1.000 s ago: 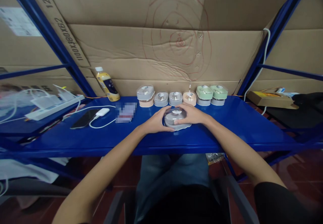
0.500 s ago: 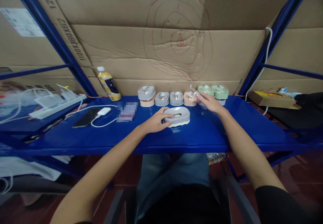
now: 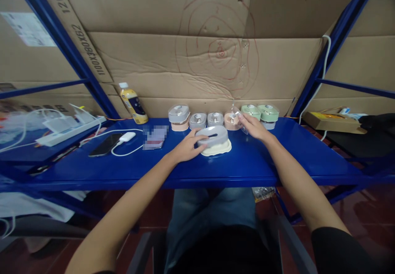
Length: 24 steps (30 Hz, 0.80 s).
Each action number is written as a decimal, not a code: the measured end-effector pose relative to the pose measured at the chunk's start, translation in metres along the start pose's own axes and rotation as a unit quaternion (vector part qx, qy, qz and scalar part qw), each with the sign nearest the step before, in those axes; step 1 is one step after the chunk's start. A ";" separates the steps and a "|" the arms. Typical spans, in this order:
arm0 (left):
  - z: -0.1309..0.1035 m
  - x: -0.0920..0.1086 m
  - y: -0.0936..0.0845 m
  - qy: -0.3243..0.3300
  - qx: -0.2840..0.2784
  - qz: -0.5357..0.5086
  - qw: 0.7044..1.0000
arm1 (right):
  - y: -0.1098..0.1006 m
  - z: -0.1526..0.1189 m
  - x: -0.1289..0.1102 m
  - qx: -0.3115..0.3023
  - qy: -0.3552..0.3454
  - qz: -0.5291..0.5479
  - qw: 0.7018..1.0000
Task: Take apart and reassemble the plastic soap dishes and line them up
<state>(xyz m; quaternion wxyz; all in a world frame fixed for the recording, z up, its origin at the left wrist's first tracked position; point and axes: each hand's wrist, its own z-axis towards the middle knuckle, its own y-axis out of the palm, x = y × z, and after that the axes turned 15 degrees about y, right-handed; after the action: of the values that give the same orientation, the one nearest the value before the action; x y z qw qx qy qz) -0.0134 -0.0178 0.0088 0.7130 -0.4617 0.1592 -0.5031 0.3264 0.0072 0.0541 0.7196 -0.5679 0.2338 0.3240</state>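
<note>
My left hand (image 3: pixel 188 145) grips the left end of a grey oval box shell (image 3: pixel 212 143), which has a slot-like opening in its top. The shell is tilted and raised off a cream wavy-edged base (image 3: pixel 220 149) lying on the blue table. Pinched in my right hand (image 3: pixel 253 126) is a clear plastic cover (image 3: pixel 242 126), held over the table behind and to the right of the shell. Just left of that cover sits a small peach box (image 3: pixel 231 121).
Small grey boxes (image 3: pixel 215 120), a grey-over-peach stack (image 3: pixel 180 117) and green-topped boxes (image 3: pixel 269 113) line the table's back. Leftward are a bottle (image 3: pixel 134 103), a blurred-out item (image 3: pixel 156 137), a phone (image 3: pixel 105 144), a white charger (image 3: pixel 127 136) and a power strip (image 3: pixel 72 130).
My left hand has lifted the grey shell off the cream base, shifting it slightly up and left. My right hand has moved a little left with the clear cover.
</note>
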 end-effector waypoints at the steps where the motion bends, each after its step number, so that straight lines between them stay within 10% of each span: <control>1: 0.000 0.004 0.001 0.013 -0.018 -0.008 1.000 | 0.001 0.000 0.000 0.001 0.000 -0.001 1.000; 15: 0.002 0.003 0.018 -0.026 0.008 -0.106 0.994 | 0.052 -0.014 -0.022 -0.081 -0.203 -0.062 0.974; 24: 0.003 0.000 0.023 -0.034 0.025 -0.178 0.983 | 0.065 -0.018 -0.021 -0.113 -0.197 -0.115 0.967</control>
<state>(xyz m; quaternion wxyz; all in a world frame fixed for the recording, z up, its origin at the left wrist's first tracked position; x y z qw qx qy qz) 0.0015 -0.0150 -0.0089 0.6284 -0.4815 0.0373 -0.6098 0.2654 -0.0048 0.0216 0.7151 -0.5937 -0.0175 0.3686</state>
